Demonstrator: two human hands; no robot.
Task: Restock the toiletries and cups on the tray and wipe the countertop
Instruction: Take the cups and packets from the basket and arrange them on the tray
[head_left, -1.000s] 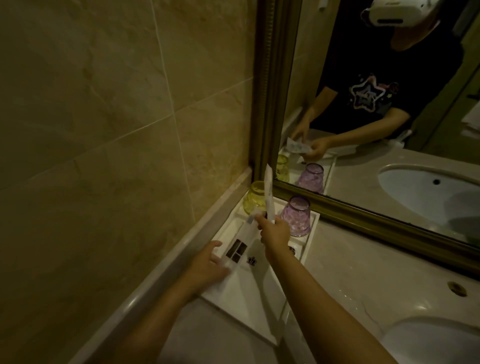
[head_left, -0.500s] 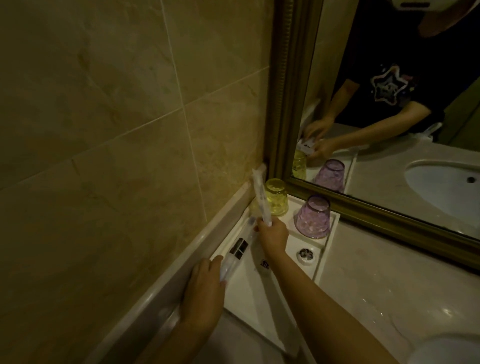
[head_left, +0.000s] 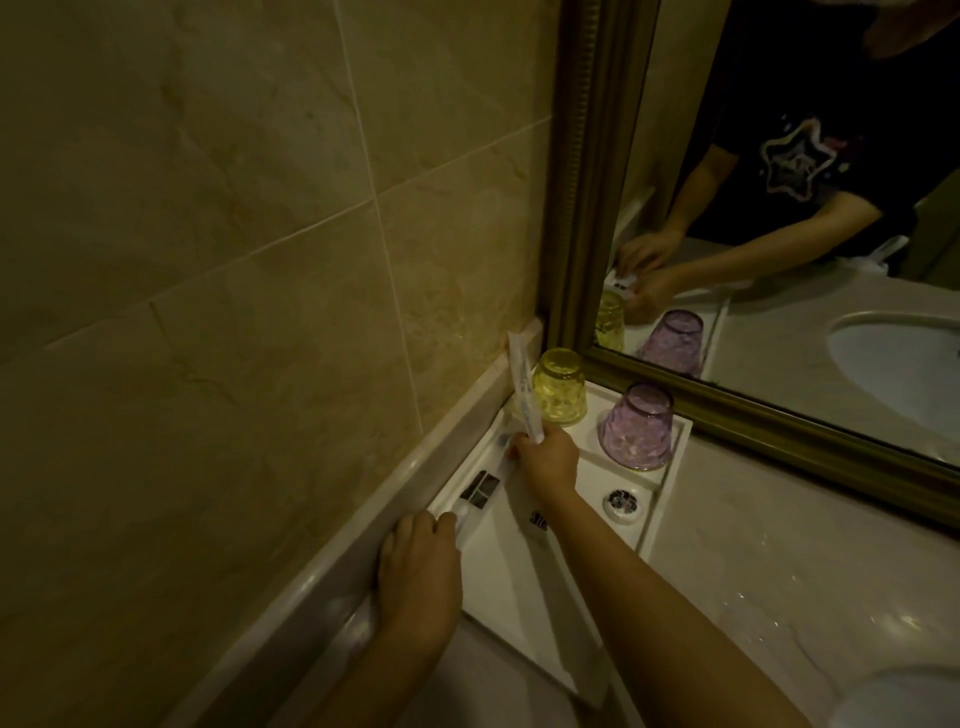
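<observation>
A white tray (head_left: 498, 587) sits in the counter's left corner against the wall ledge. At its far end stand two upturned cups, a yellow one (head_left: 560, 387) and a purple one (head_left: 640, 427). My right hand (head_left: 546, 460) pinches a long white wrapped packet (head_left: 523, 387) that sticks up beside the yellow cup. My left hand (head_left: 418, 571) rests at the tray's left rim and holds the near end of a clear packet with a black label (head_left: 480, 489) that lies along that rim. A small round item (head_left: 623, 503) sits in a tray compartment.
A gold-framed mirror (head_left: 587, 208) rises behind the tray and reflects a person in a dark shirt. The marble countertop (head_left: 753, 561) stretches right toward a white basin (head_left: 904, 696). Beige tiled wall and a raised ledge (head_left: 311, 587) bound the left side.
The view has moved closer to the corner. My left hand slid from the tray's middle to its left rim. The clear packet now lies along that rim.
</observation>
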